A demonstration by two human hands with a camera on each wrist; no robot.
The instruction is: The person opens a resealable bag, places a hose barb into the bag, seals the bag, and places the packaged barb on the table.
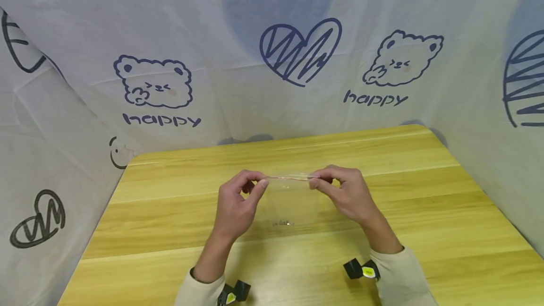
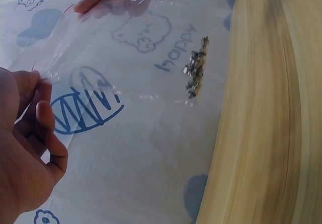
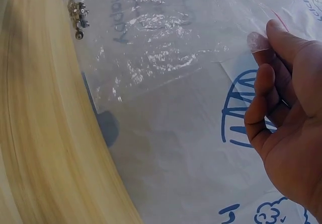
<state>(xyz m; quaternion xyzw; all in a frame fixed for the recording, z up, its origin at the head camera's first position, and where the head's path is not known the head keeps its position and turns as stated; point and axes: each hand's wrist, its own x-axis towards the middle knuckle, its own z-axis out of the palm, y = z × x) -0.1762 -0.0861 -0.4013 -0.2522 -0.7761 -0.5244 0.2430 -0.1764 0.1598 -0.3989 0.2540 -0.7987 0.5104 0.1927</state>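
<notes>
A clear zip bag [image 1: 292,204] with a thin red line along its top edge hangs upright between both hands. Several small metal pieces [image 2: 196,69] lie gathered at its bottom; their exact kind is too small to make out. My left hand [image 1: 238,202] pinches the top left corner between thumb and index finger. At the opposite top corner, my right hand [image 1: 346,192] pinches the bag the same way, its index fingertip behind the film in the right wrist view. The other fingers of each hand curl loosely below the bag's edge.
A yellow wood-grain table [image 1: 161,211] lies beneath the hands. White cloth [image 1: 229,93] printed with hearts, bears and "happy" hangs behind it and at both sides. Black wrist devices sit by the left sleeve [image 1: 199,289] and the right sleeve [image 1: 401,277].
</notes>
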